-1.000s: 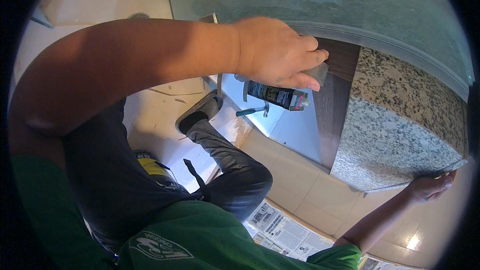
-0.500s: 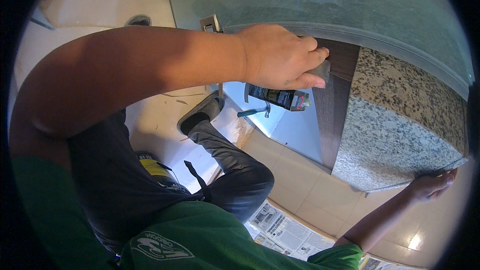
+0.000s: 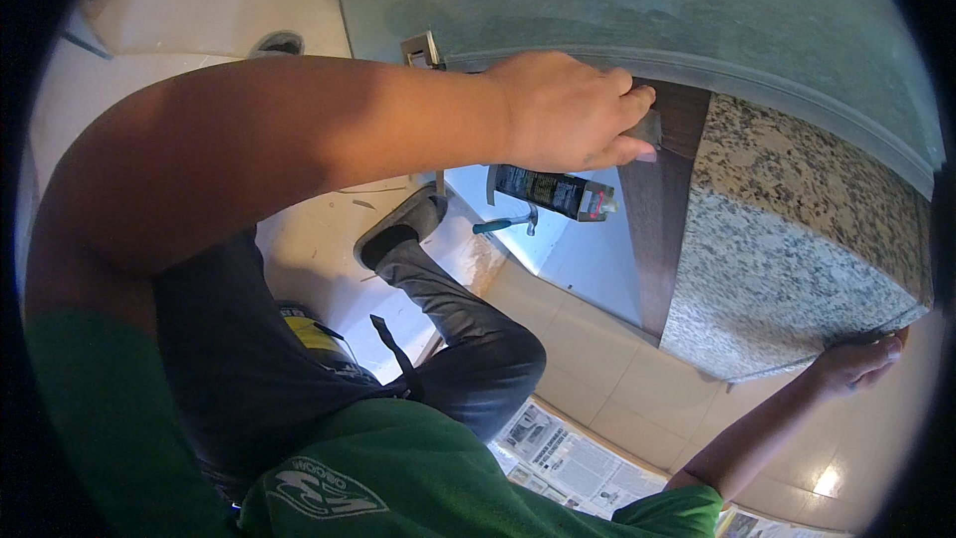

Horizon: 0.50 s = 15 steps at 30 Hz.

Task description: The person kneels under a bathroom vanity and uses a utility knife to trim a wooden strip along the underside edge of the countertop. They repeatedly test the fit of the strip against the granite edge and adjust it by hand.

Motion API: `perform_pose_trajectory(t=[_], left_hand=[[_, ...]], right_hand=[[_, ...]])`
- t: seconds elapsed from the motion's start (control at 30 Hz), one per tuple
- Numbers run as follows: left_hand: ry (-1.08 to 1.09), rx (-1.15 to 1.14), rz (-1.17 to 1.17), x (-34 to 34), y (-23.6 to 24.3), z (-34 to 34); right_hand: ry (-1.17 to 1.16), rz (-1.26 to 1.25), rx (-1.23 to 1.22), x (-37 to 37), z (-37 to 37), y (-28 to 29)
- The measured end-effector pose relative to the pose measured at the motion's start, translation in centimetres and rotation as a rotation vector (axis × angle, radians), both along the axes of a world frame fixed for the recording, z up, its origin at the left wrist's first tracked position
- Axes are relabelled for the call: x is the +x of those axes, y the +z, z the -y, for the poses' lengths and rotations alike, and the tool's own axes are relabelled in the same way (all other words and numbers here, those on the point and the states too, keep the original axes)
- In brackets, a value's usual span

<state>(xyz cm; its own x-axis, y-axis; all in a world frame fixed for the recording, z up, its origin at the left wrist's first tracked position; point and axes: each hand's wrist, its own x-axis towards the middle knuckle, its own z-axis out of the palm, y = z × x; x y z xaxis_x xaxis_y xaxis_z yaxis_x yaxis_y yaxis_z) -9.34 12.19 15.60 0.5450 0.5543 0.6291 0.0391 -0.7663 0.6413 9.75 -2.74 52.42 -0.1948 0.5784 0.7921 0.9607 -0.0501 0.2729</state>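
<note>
My left hand reaches across from the left, closed in a pinch on a thin, flat grey piece. Its exact kind I cannot make out. The piece lies over a dark wood-grain strip beside a speckled granite slab. The slab's upper part looks brown and black, its lower part grey-white. At its lower right corner my right hand is closed around the edge, the fingertips partly hidden. Just below the left hand lies a black carton with a spout.
A hammer rests on a pale blue-white surface near the carton. Greenish glass with a metal fitting borders the far side. Newspaper covers part of the tiled floor. Behind my leg stands a yellow-and-black container.
My left hand has moved slightly right toward the granite, with the flat grey piece still in its fingers. My right hand stays at the slab's corner. Carton and hammer have not moved.
</note>
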Motion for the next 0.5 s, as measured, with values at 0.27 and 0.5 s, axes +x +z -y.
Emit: perform_pose_trajectory(t=[0.27, 0.5], left_hand=[[0.001, 0.027, 0.038, -1.2, -1.5, 0.6], [0.005, 0.082, 0.080, -1.5, -1.5, 0.4]], right_hand=[[0.012, -0.050, -0.011, 0.2, 0.2, -0.1], [-0.022, -0.054, 0.008, -0.1, 0.2, -0.4]])
